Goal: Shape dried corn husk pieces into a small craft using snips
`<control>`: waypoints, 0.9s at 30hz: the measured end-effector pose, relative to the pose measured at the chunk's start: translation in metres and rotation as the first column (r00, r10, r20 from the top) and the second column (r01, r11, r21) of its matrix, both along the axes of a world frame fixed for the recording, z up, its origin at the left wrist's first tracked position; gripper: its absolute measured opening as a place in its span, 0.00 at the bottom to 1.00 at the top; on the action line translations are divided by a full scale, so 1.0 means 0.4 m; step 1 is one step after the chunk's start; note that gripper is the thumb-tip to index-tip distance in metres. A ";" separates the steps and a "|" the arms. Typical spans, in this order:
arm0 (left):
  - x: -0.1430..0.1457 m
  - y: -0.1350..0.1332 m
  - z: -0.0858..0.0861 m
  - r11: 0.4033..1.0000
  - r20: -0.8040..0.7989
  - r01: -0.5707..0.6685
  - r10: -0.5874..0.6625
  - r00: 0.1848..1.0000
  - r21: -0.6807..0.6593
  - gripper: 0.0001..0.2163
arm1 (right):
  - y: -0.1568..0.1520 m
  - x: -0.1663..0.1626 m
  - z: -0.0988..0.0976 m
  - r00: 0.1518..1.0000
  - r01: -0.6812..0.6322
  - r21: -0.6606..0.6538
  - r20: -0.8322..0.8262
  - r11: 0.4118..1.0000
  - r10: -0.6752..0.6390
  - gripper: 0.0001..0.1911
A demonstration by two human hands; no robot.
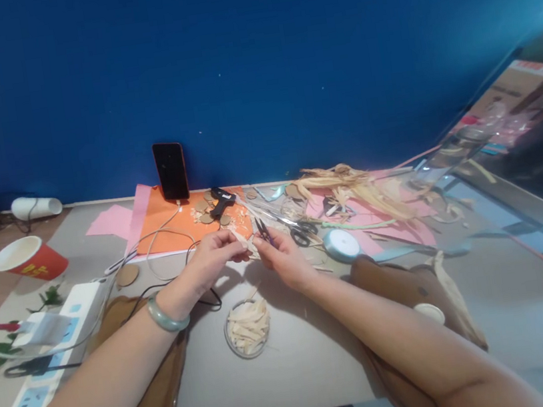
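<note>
My left hand (213, 257) is closed in a pinch on a small pale strip of dried husk (242, 239), held above the table. A jade-green bangle (165, 316) sits on that wrist. My right hand (283, 256) is closed on small black snips (262, 230), whose tip meets the end of the strip. Just below both hands stands a small clear dish (247, 328) filled with cut husk pieces.
A phone (171, 171) leans on the blue wall above orange paper (163, 225) with a black glue gun (221, 202). Scissors (300, 232), a ribbon roll (341, 245) and a husk pile (350, 189) lie right. A red cup (29, 258) and power strip (45, 356) lie left.
</note>
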State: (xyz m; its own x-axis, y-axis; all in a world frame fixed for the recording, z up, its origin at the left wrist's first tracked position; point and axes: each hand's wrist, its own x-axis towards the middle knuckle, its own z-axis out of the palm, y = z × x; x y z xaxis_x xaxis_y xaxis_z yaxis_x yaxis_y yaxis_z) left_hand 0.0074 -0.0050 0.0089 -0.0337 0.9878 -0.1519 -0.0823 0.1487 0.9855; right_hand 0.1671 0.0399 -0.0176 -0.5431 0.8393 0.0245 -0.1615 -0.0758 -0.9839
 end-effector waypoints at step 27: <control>-0.031 -0.045 0.063 0.572 -0.405 0.745 -0.806 0.432 -0.344 0.07 | 0.084 0.019 0.001 0.897 0.441 0.002 -0.011 0.897 -0.441 0.09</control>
State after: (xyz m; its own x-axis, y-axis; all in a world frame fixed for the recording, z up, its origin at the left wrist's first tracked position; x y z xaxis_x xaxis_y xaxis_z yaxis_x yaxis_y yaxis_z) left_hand -0.0048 -0.0229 0.0342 0.6440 0.6152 -0.4548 0.5763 0.0009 0.8173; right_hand 0.1747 0.0734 -0.0171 -0.1170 0.9926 0.0318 -0.1870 0.0095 -0.9823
